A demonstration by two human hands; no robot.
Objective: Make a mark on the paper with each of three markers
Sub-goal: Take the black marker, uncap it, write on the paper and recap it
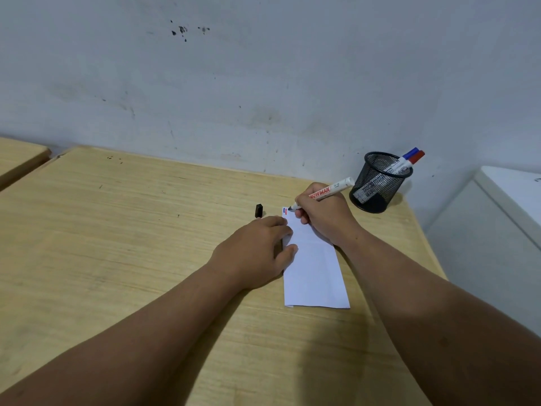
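The folded white paper sheet lies on the pale wooden table, bearing blue and red marks at its far left corner. The right hand grips a white black-tipped marker, tip at that corner; the left hand presses flat on the paper's left edge. A black cap stands left of the paper; a black mesh cup beyond holds blue- and red-capped markers.

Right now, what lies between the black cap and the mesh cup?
In the head view, the right hand, holding the marker on the paper's top corner, lies between the black cap and the mesh cup.
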